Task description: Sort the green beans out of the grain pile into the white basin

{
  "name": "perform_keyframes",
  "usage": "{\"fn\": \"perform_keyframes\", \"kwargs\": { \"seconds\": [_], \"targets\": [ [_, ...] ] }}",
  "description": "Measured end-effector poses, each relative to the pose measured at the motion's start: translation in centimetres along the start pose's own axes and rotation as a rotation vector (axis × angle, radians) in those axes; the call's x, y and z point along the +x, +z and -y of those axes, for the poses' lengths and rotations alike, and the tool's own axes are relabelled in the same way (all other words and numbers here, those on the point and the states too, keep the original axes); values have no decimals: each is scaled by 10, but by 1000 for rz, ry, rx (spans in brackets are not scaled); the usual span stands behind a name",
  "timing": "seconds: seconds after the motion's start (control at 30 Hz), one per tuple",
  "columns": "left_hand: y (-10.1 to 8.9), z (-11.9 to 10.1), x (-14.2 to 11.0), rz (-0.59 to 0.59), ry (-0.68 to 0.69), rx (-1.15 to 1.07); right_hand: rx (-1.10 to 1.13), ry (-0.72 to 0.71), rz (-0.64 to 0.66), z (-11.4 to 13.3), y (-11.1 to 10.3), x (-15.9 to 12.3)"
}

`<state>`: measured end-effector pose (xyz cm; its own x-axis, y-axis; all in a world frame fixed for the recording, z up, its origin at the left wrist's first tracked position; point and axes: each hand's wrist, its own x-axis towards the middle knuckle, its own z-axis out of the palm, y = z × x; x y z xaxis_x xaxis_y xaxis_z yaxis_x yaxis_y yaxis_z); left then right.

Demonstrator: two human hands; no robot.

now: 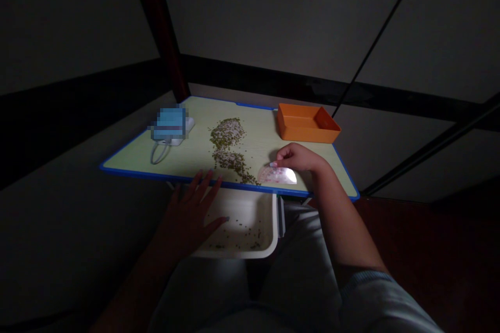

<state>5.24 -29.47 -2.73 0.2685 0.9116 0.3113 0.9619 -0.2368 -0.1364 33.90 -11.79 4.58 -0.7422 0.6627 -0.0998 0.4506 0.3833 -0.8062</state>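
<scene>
A heap of small green and pale grains (228, 145) lies spread across a pale green table with a blue rim (128, 169). My right hand (299, 157) pinches a thin pale, half-round card (278, 175), its edge resting on the table near the grains. Below the table's near edge, my left hand (191, 213) has its fingers spread, lying against a white square tray (265, 250). A few grains lie in that tray, which sits over my lap.
An orange tray (307, 123) stands at the table's far right corner. A white device with a cable (172, 130), partly blurred out, lies at the far left. A dark post (162, 26) rises behind the table. The room is dim.
</scene>
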Motion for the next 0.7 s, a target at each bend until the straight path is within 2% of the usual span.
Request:
{"fn": "perform_keyframes", "kwargs": {
  "seconds": [0.7],
  "targets": [
    [2,0,-1,-4,1,6,-20,-13,-12,0,1,1]
  ]
}}
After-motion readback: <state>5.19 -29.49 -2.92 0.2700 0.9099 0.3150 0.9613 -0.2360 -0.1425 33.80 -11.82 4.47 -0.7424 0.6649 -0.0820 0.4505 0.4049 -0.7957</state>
